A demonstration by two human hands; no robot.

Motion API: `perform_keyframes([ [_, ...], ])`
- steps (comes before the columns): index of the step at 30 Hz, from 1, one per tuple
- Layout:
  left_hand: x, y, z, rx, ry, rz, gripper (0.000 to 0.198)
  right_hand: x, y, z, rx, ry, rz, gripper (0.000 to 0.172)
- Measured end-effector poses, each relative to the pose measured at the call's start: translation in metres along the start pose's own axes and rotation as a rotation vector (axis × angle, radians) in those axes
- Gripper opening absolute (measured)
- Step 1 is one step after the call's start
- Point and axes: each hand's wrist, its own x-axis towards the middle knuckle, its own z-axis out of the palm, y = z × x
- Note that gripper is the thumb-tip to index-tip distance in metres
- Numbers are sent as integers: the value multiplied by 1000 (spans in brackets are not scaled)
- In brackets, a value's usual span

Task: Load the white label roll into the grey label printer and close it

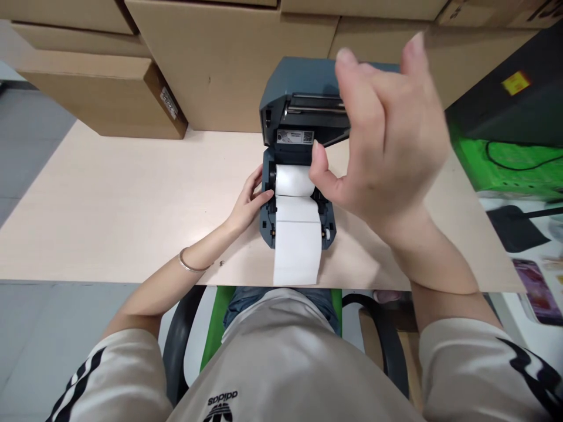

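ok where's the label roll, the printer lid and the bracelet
label roll (294,180), head view, on the middle of the white wound part
printer lid (303,79), head view, on the plain blue-grey part above the metal bar
bracelet (190,266), head view, on the thin band at the left wrist

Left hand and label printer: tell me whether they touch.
Touching. The head view shows the left hand with fingertips on the left wall of the open label printer, no gap.
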Motion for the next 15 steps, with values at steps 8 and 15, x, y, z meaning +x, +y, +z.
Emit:
perform_keyframes([
  [8, 2, -5, -3, 35, 6, 20, 77, 26, -1, 10, -15, -129, 98, 73],
  [15, 1, -2, -4, 46, -14, 15, 75, 67, 27, 23, -9, -250, 205, 77],
])
